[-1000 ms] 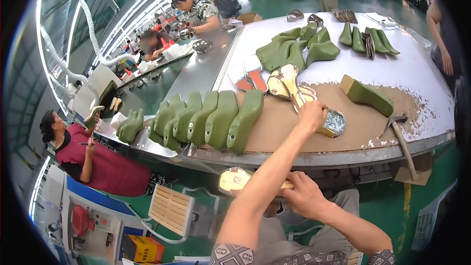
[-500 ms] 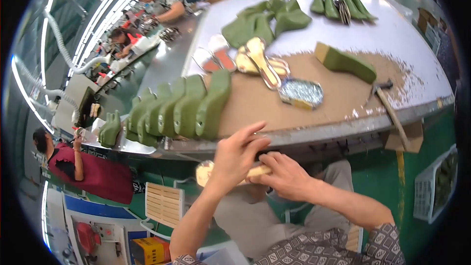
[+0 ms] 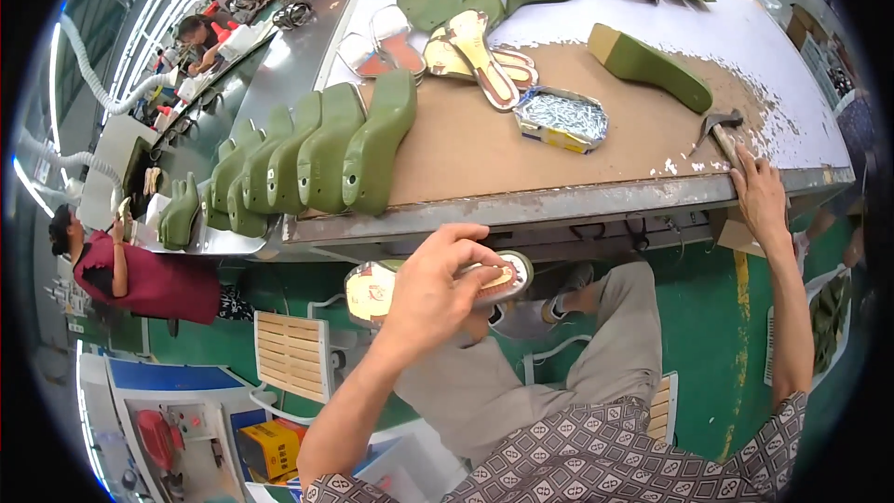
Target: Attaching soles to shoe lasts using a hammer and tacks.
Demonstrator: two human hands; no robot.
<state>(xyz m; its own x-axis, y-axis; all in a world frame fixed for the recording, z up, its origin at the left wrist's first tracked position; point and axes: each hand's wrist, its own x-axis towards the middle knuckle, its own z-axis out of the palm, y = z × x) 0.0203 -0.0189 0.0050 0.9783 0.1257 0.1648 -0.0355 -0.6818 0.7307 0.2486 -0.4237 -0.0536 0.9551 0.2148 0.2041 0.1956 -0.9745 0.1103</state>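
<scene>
My left hand (image 3: 436, 281) is closed, fingers curled, over a green shoe last whose sole faces up with a cream insole (image 3: 370, 293) on it. The last lies across my lap, below the table's front edge; its middle is covered by the hand. At the right front corner of the table, my right hand (image 3: 761, 194) has its fingers around the wooden handle of a hammer (image 3: 723, 130). The hammer's head rests on the board, and the lower handle is hidden by the hand.
Green shoe lasts (image 3: 381, 144) stand in a row along the table's (image 3: 521, 200) left edge; others lie at the back. A foil-lined tin of nails (image 3: 562, 118), insoles (image 3: 486, 61) and a lone last (image 3: 649, 67) are on the board. Several people work at left.
My right hand has left the last and reached right to the hammer handle. The left hand stays over the last. The view has tilted down.
</scene>
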